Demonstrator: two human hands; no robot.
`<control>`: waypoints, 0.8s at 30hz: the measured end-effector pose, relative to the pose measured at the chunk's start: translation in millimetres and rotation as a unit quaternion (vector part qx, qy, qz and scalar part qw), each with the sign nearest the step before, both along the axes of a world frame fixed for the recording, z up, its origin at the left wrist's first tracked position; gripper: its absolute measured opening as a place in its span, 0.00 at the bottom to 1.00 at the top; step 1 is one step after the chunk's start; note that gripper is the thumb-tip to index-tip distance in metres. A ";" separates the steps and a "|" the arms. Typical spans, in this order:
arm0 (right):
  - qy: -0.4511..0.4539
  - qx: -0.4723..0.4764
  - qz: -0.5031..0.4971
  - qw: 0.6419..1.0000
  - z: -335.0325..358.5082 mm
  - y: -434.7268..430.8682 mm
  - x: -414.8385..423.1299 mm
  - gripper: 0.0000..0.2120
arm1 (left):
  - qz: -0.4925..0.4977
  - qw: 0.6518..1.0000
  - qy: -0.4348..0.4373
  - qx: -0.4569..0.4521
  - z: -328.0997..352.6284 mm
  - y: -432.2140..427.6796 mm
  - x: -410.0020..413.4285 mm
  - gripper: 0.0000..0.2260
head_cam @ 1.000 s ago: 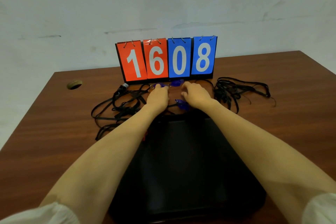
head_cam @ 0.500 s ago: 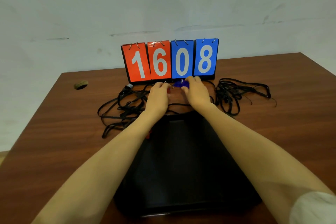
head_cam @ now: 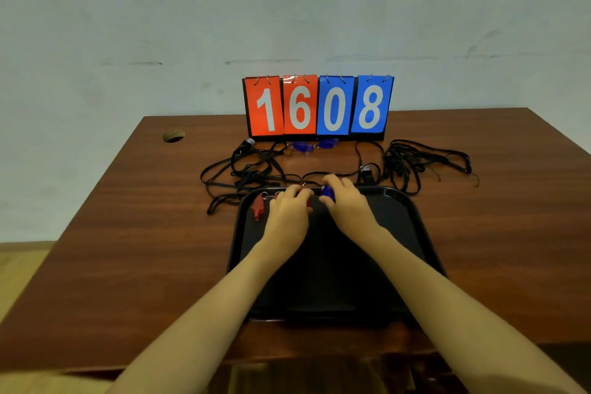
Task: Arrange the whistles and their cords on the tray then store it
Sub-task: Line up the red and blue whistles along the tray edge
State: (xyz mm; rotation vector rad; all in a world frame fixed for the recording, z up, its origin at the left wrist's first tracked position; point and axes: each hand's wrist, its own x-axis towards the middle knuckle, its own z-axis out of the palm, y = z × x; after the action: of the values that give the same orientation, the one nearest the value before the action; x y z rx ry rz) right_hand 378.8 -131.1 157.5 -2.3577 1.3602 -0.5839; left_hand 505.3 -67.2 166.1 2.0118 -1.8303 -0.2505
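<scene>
blue whistle, right hand; red whistle, left hand: over far tray rim.

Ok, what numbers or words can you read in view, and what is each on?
"1": first red card of the scoreboard.
"6": second red card.
"0": first blue card.
"8": second blue card.
Any marks on the whistles: too small to read.
</scene>
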 end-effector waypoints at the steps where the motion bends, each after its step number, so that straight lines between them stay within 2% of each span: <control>1: 0.023 0.003 0.002 1.000 -3.6 4.3 -0.9 0.17 | 0.006 1.000 -0.010 0.010 -0.4 0.8 -0.8 0.17; 6: 0.078 0.035 -0.014 0.996 -5.9 13.6 -0.6 0.16 | -0.009 0.995 -0.081 0.065 -2.8 2.2 -0.8 0.16; 10: 0.091 0.048 -0.022 0.994 -3.2 12.6 0.0 0.19 | -0.004 0.992 -0.083 0.091 -2.8 1.8 6.2 0.20; 13: 0.093 0.075 -0.021 0.993 0.3 11.9 -1.9 0.22 | 0.009 0.994 -0.084 0.074 -2.6 9.2 11.9 0.25; 17: 0.090 0.128 0.011 0.988 6.1 10.3 -8.4 0.25 | 0.027 0.993 -0.109 0.030 -7.6 18.4 21.1 0.22; 24: 0.082 0.105 -0.002 0.991 1.6 9.1 -4.4 0.20 | -0.003 0.991 -0.134 0.013 -15.5 18.8 18.0 0.21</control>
State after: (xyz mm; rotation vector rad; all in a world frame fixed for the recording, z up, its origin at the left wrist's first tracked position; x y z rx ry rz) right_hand 374.4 -122.0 159.2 -2.2709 1.4197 -0.2380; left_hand 523.3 -48.4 150.5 2.1435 -2.0008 -0.0032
